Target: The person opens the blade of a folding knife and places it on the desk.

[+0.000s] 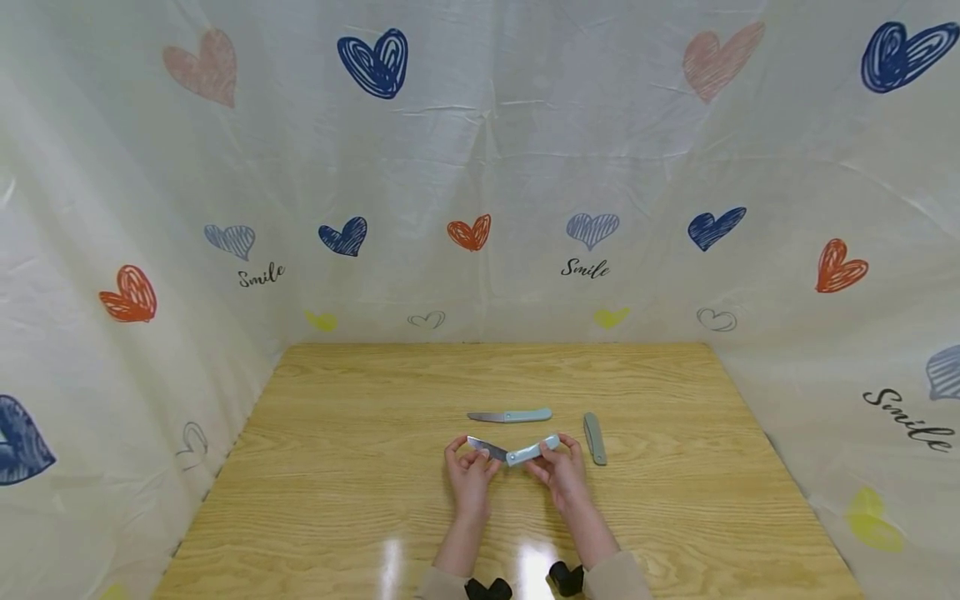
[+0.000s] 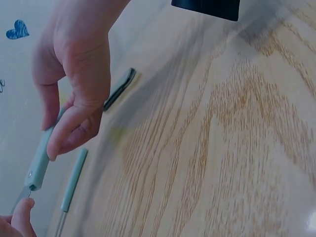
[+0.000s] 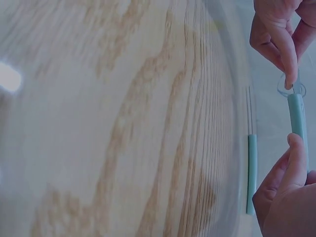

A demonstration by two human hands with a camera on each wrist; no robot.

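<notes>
holds a partly unfolded folding knife in both hands, above the middle of a light-brown wood-grain table. bends at the pivot into a shallow v, with the corner toward six o'clock. points a slim silver-grey blade to ten o'clock and a glossy pale-blue handle to two. bears a small round rivet at the handle's pivot end, visible in the left wrist view.

pinches the blade with the bare left hand, with thumb and fingertips drawn in on the metal. grips the handle with the bare right hand, with thumb and fingers bent in on it. shares the tabletop with an unfolded pale-blue-handled knife just beyond at twelve o'clock, aimed tip-first at nine, and a folded grey-green knife at three, just beside the right hand.
</notes>
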